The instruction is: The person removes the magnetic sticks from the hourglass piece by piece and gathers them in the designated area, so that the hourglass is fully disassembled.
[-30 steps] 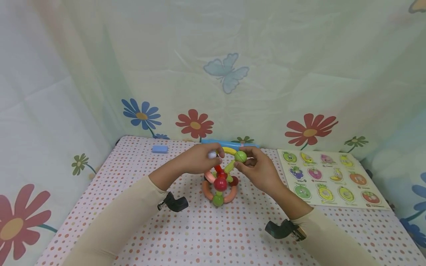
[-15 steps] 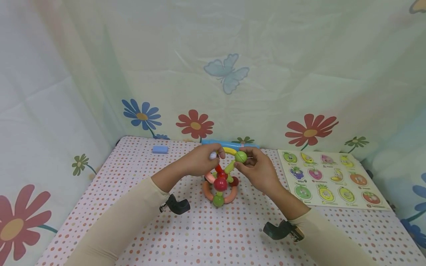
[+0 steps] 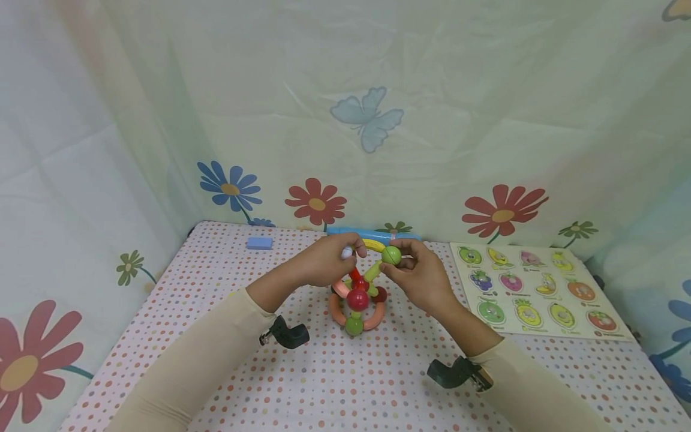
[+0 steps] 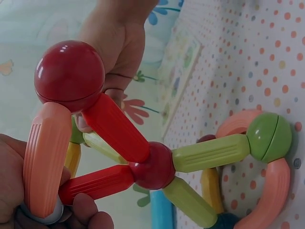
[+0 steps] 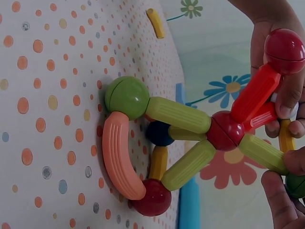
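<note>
A toy of magnetic balls and sticks (image 3: 357, 299) stands on the dotted table between both hands. My left hand (image 3: 329, 261) grips a whitish ball (image 3: 346, 252) at its upper left, with its fingers also against the end of a red stick (image 4: 100, 185). At the upper right my right hand (image 3: 426, 276) pinches a green ball (image 3: 391, 255), where a light green stick (image 5: 259, 151) ends. A yellow curved stick (image 3: 372, 245) spans the two held balls. Below, salmon curved sticks (image 5: 121, 157) join a lower green ball (image 5: 127, 97) and a red ball (image 5: 151, 197).
A fruit puzzle board (image 3: 540, 291) lies at the right. Toward the back left is a small blue block (image 3: 260, 243). A blue strip (image 3: 351, 231) lies along the rear edge, against the flowered curtain. A loose yellow piece (image 5: 156, 23) lies left of the toy.
Both hands keep their holds and the toy barely moves. A bit of yellow now shows beside the left sleeve.
</note>
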`<state>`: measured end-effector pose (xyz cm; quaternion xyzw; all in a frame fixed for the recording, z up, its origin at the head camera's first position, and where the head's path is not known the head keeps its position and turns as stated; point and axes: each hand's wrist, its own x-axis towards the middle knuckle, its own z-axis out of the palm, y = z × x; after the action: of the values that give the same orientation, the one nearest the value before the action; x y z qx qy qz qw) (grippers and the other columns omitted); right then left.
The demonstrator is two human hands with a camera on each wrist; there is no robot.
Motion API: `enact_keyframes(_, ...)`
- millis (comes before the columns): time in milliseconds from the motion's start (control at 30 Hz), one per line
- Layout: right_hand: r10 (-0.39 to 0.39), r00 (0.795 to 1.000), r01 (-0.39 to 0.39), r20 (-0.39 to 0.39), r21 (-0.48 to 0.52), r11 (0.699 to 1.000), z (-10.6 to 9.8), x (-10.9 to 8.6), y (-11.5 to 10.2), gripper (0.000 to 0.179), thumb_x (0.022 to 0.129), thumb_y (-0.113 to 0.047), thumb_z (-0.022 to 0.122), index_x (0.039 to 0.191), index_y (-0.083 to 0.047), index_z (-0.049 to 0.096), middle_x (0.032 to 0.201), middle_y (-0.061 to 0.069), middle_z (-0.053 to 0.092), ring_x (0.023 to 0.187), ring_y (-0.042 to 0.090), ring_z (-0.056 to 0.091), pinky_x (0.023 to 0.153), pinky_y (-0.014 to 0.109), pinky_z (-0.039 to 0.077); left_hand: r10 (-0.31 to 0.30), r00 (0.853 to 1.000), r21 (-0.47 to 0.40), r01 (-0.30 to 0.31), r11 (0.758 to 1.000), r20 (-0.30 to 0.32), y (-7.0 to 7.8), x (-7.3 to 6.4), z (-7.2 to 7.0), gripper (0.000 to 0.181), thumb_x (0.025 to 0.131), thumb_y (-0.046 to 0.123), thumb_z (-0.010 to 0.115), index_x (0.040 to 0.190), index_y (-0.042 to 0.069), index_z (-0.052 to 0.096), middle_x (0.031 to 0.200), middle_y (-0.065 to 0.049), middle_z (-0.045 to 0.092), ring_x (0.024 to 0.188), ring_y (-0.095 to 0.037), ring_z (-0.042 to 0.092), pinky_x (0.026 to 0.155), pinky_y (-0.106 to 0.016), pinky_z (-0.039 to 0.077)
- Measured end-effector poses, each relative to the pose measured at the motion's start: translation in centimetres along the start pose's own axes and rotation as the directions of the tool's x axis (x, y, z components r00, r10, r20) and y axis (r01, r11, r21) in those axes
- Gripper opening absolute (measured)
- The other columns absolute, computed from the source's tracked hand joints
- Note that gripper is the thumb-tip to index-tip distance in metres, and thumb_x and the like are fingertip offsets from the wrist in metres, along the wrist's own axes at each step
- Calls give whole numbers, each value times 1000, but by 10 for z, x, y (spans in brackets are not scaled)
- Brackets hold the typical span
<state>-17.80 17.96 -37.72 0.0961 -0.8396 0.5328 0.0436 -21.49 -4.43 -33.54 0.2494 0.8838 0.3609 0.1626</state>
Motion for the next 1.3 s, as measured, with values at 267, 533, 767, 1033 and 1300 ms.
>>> enact_keyframes(267, 27, 999, -28, -28, -17, 999, 1, 0, -1, 50, 90, -5, 79, 131, 3, 52, 124, 20, 62, 105, 30, 71, 75, 22, 57, 15, 1000, -1, -15, 1000, 7, 0, 0, 0, 18, 103, 9, 55, 119, 13, 61, 83, -6, 60, 54, -15, 48, 54, -28, 45)
enact_keyframes(533, 68, 997, -69, -35, -9, 998, 0, 0, -1, 52, 89, -7, 80, 129, 4, 49, 127, 20, 59, 105, 30, 72, 72, 22, 57, 9, 1000, -28, -9, 1000, 11, 0, -1, 1, 18, 103, 9, 54, 119, 14, 60, 85, -7, 61, 52, -16, 48, 53, -30, 46)
enact_keyframes(767, 63, 998, -63, -15, 23, 998, -1, -1, 1, 53, 89, -8, 81, 129, 4, 48, 128, 20, 58, 108, 31, 70, 78, 23, 57, -14, 1000, -29, 14, 999, 5, 1, -1, 1, 19, 103, 10, 55, 121, 12, 61, 90, -7, 63, 54, -18, 51, 52, -30, 47)
enact_keyframes(1033, -30, 1000, 30, 9, -72, 997, -7, 0, 6, 48, 91, -11, 79, 131, 0, 54, 122, 16, 60, 111, 31, 66, 83, 26, 57, 13, 1000, -4, -13, 1000, 0, 1, 0, 1, 19, 102, 9, 55, 119, 15, 61, 96, -6, 63, 57, -16, 52, 56, -30, 49)
enact_keyframes(1300, -14, 1000, 14, 5, 6, 1000, -3, 1, 8, 47, 91, -3, 77, 130, 4, 53, 122, 21, 60, 107, 32, 69, 78, 24, 58, 6, 1000, -18, -6, 1000, 11, 2, 0, 1, 18, 103, 10, 55, 119, 14, 60, 90, -7, 62, 54, -16, 49, 54, -30, 47)
